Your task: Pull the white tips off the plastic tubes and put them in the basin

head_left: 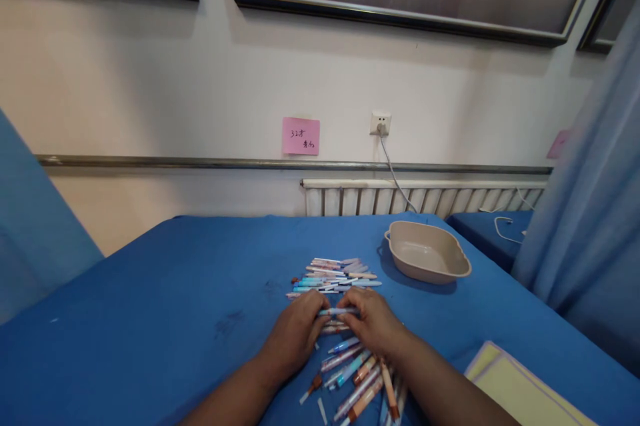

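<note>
A light-coloured pen (339, 311) lies level between my hands, just above the blue cloth. My left hand (296, 327) pinches its left end, and my right hand (374, 321) grips its right end with thumb and fingers closed. Beyond my fingers, a flat row of pens (330, 277) in white, teal, lilac and peach lies roughly side by side. Below the hands spreads a looser heap of pens (361, 373), partly covered by my right wrist and forearm. A small brown-and-white piece (314, 386) lies left of this heap, with a short white strip (322, 411) close by.
A beige plastic basin (427, 253) stands at the back right of the blue-covered surface (175, 319). Yellow sheets or a folder (523, 393) lie at the front right. A cord hangs from the wall socket (381, 124). Blue curtains (590, 213) flank both sides.
</note>
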{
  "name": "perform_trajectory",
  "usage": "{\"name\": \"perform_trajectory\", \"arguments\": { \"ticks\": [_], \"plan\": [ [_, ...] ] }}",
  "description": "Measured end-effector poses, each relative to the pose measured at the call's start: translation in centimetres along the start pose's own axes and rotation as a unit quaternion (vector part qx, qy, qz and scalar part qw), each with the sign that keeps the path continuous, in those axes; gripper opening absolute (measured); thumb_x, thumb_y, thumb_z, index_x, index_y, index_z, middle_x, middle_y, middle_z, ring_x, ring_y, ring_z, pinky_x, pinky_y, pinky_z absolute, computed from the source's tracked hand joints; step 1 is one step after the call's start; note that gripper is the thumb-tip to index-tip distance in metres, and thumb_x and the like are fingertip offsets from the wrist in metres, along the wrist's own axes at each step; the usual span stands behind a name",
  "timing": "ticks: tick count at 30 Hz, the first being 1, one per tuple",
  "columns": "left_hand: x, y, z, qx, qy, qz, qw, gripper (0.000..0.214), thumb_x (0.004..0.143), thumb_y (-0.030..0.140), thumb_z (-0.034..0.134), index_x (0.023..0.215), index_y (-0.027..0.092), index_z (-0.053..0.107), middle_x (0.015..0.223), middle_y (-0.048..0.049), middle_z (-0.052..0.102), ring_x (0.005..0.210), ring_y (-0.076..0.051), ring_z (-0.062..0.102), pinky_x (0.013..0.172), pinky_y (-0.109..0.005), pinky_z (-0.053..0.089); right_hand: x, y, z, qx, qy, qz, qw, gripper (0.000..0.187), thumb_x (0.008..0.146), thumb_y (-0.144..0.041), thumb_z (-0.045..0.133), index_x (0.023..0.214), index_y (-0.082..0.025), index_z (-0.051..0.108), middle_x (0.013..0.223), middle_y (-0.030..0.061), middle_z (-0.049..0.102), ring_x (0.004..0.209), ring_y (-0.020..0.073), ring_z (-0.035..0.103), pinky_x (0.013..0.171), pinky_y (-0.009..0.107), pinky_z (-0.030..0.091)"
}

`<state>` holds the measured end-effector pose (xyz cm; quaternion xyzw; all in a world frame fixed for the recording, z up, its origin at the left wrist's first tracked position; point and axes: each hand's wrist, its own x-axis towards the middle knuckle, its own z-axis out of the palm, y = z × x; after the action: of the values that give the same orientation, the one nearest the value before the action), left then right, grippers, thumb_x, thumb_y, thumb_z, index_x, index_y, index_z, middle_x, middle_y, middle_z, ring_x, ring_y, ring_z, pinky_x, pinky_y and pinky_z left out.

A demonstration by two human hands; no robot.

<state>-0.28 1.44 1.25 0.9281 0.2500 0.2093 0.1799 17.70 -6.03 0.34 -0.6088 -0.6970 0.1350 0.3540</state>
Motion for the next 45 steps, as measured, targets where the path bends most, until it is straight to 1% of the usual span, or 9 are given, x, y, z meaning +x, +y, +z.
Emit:
{"name": "perform_trajectory", "arguments": {
  "ticks": [4, 9, 13, 18, 24, 28, 34, 40, 45],
  "plan": [
    [0.1, -0.5, 0.2, 0.045, -0.031, -0.030, 0.998, 0.027, 0.093, 0.033, 0.034, 0.082, 0.019, 0.055, 0.081, -0.0044, 0.061, 0.078, -0.020, 0.056, 0.070, -0.031, 0.042, 0.0, 0.1, -0.1, 0.003, -0.005, -0.007, 1.000, 0.005, 0.080, -0.019, 0.059, 0.084, -0.022, 0.060, 0.085, -0.0020, 0.065, 0.082, 0.0132, 0.057, 0.076, 0.024, 0.035],
    [-0.1, -0.4, 0.3, 0.015, 0.011, -0.009, 1.000, 0.027, 0.087, 0.036, 0.049, 0.109, 0.021, 0.050, 0.104, -0.0059, 0.060, 0.093, -0.020, 0.055, 0.080, -0.030, 0.043, 0.0, 0.2, 0.1, 0.004, 0.004, -0.008, 1.000, 0.006, 0.078, -0.018, 0.060, 0.084, -0.022, 0.060, 0.084, -0.0020, 0.065, 0.081, 0.0137, 0.057, 0.075, 0.024, 0.035],
    [-0.1, -0.2, 0.1, 0.040, -0.025, 0.005, 0.999, 0.023, 0.092, 0.033, 0.037, 0.091, 0.020, 0.056, 0.089, -0.0041, 0.061, 0.085, -0.019, 0.056, 0.074, -0.028, 0.042, 0.1, 0.4, 0.0, 0.006, 0.005, -0.017, 1.000, 0.007, 0.078, -0.018, 0.060, 0.084, -0.021, 0.060, 0.085, -0.0015, 0.065, 0.082, 0.0139, 0.057, 0.075, 0.024, 0.035],
    [0.4, -1.3, -0.5, 0.072, -0.031, -0.064, 0.995, 0.031, 0.094, 0.036, 0.030, 0.086, 0.020, 0.056, 0.086, -0.0040, 0.063, 0.081, -0.019, 0.057, 0.070, -0.028, 0.041, 0.2, 1.7, -1.1, -0.040, 0.011, 0.002, 0.999, 0.011, 0.077, -0.016, 0.060, 0.086, -0.021, 0.060, 0.089, 0.0002, 0.065, 0.085, 0.0159, 0.057, 0.077, 0.026, 0.035],
    [0.5, -1.4, -1.0, 0.025, 0.009, -0.137, 0.990, 0.021, 0.091, 0.034, 0.036, 0.097, 0.020, 0.050, 0.088, -0.0038, 0.063, 0.080, -0.020, 0.061, 0.068, -0.027, 0.041, 0.3, 2.8, -1.4, -0.048, 0.023, 0.033, 0.998, 0.011, 0.077, -0.018, 0.060, 0.088, -0.021, 0.061, 0.091, 0.0011, 0.066, 0.086, 0.0170, 0.057, 0.076, 0.026, 0.036],
    [0.3, -0.5, -0.6, 0.012, 0.009, -0.078, 0.997, 0.024, 0.086, 0.035, 0.047, 0.106, 0.022, 0.051, 0.092, -0.0033, 0.063, 0.082, -0.019, 0.059, 0.072, -0.027, 0.041, 0.2, 1.6, -0.9, -0.032, 0.007, 0.011, 0.999, 0.010, 0.078, -0.018, 0.059, 0.087, -0.022, 0.060, 0.088, 0.0000, 0.065, 0.084, 0.0157, 0.057, 0.076, 0.025, 0.036],
    [0.4, -1.1, -0.3, 0.071, -0.032, -0.040, 0.996, 0.028, 0.092, 0.033, 0.037, 0.082, 0.020, 0.060, 0.085, -0.0037, 0.063, 0.083, -0.019, 0.057, 0.069, -0.026, 0.039, 0.2, 1.7, -1.1, -0.057, -0.014, 0.001, 0.998, 0.013, 0.078, -0.015, 0.057, 0.088, -0.022, 0.060, 0.091, -0.0002, 0.066, 0.088, 0.0154, 0.057, 0.080, 0.026, 0.034],
    [1.0, -2.5, -0.4, 0.099, -0.024, -0.141, 0.985, 0.026, 0.090, 0.034, 0.040, 0.095, 0.023, 0.063, 0.095, -0.0046, 0.065, 0.087, -0.020, 0.060, 0.071, -0.027, 0.042, 0.4, 3.6, -1.8, -0.122, 0.020, 0.097, 0.988, 0.015, 0.078, -0.016, 0.058, 0.091, -0.022, 0.061, 0.096, 0.0016, 0.065, 0.091, 0.0173, 0.057, 0.080, 0.028, 0.034],
    [1.0, -2.8, 0.1, 0.087, 0.016, -0.170, 0.982, 0.042, 0.085, 0.032, 0.050, 0.126, 0.027, 0.047, 0.119, -0.0051, 0.060, 0.103, -0.022, 0.057, 0.084, -0.030, 0.042, 0.6, 3.1, -1.6, -0.150, 0.012, 0.089, 0.985, 0.018, 0.077, -0.019, 0.060, 0.093, -0.026, 0.065, 0.099, 0.0025, 0.062, 0.098, 0.0194, 0.053, 0.082, 0.029, 0.034]
  ]
}}
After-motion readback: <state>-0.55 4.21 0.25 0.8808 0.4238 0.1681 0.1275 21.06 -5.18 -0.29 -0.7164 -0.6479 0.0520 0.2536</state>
